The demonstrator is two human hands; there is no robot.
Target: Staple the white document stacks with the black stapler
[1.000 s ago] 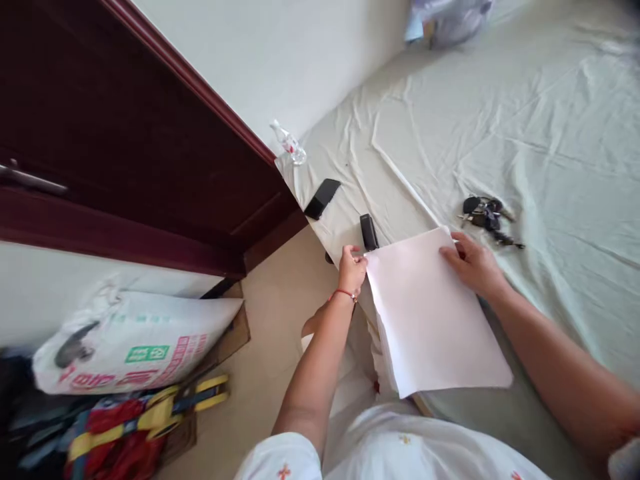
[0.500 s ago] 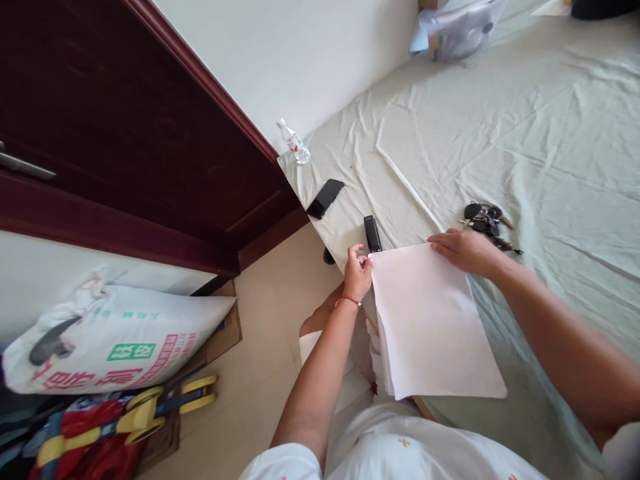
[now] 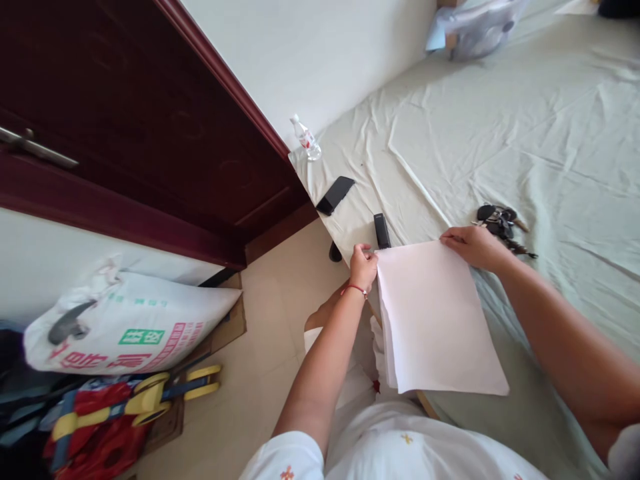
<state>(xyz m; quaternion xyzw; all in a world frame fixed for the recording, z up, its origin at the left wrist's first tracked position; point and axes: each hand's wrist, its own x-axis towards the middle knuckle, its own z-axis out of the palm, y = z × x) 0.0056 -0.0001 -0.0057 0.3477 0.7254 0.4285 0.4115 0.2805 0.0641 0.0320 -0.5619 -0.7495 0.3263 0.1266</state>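
A stack of white paper (image 3: 435,320) lies on the pale green bed sheet (image 3: 500,133), hanging a little over the bed's near edge. My left hand (image 3: 363,265) pinches the stack's far left corner, a red string round its wrist. My right hand (image 3: 473,245) presses on the far right corner with fingers curled over the edge. A black stapler (image 3: 382,231) lies just beyond my left hand. A bunch of keys (image 3: 503,225) sits right behind my right hand.
A black phone (image 3: 335,194) and a small plastic bottle (image 3: 307,139) lie near the bed's corner by the dark red door (image 3: 125,133). A printed white sack (image 3: 130,327) and red-yellow toys (image 3: 125,413) rest on the floor at left. A plastic bag (image 3: 475,27) sits far back.
The paper stack has been squared up and turned slightly. My right hand slid from on top of the sheet to its far right corner; my left hand kept its pinch on the left corner.
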